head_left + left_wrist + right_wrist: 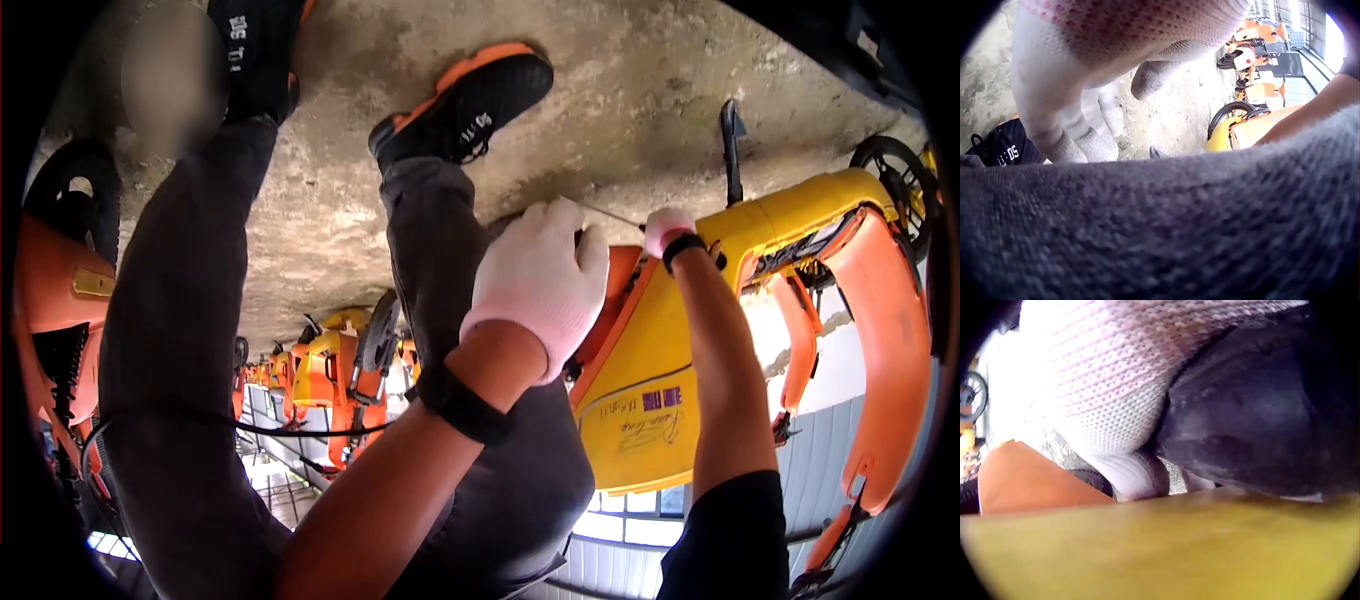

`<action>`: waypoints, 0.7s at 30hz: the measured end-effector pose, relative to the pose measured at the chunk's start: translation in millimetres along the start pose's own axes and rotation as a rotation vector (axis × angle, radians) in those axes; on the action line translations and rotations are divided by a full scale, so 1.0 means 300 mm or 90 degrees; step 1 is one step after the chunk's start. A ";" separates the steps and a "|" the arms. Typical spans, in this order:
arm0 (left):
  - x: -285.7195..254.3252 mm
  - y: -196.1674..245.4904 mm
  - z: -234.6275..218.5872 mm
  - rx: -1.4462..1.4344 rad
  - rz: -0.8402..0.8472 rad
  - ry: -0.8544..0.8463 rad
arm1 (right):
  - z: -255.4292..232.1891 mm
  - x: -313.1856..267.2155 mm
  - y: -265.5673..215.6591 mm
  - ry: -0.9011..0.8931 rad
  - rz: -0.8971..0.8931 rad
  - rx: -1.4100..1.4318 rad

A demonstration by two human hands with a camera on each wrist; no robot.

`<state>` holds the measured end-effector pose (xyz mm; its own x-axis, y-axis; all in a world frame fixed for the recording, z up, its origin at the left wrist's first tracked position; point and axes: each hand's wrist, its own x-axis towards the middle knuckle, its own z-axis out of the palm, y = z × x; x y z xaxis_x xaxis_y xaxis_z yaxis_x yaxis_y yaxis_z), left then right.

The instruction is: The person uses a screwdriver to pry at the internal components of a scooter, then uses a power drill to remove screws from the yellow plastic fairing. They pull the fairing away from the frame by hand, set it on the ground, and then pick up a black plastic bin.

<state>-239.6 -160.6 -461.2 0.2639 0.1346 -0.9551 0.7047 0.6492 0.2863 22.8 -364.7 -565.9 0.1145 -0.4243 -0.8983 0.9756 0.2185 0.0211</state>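
Note:
My gloved left hand (540,270) hangs in front of my bent leg, fingers bent and thumb apart. In the left wrist view, floor shows between its thumb and fingers (1088,140), with nothing gripped there. My gloved right hand (668,230) is curled at the edge of a yellow scooter body panel (640,400). From it a thin rod (612,214) reaches toward the left fingertips; its far end is hidden. In the right wrist view a dark scuffed surface (1241,419) lies against the glove, above a blurred yellow panel edge (1147,550).
The head view is upside down, with the concrete floor (620,90) at the top. My black shoe (465,105) stands near the left hand. A kickstand-like black bar (733,150) is beside the yellow scooter. Orange scooter parts (875,330) and several more scooters surround me.

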 end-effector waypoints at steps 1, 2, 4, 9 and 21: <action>0.001 0.008 -0.004 0.005 -0.010 -0.018 | 0.007 -0.007 0.007 0.022 -0.004 0.027; 0.001 0.012 -0.002 -0.018 -0.025 -0.029 | 0.016 -0.026 0.015 0.077 -0.013 0.034; 0.000 0.012 0.007 -0.011 0.005 -0.002 | -0.001 -0.041 0.019 0.083 -0.003 0.026; -0.010 0.002 0.004 -0.019 0.006 -0.002 | -0.009 -0.055 0.002 0.096 0.016 0.058; -0.198 0.211 -0.148 -0.033 0.102 -0.013 | -0.135 -0.326 -0.200 0.186 -0.096 1.023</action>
<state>-239.9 -94.2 -389.6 0.3843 0.2250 -0.8954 0.6179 0.6580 0.4305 -54.6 -300.8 -497.1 0.1503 -0.1446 -0.9780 0.1765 -0.9694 0.1705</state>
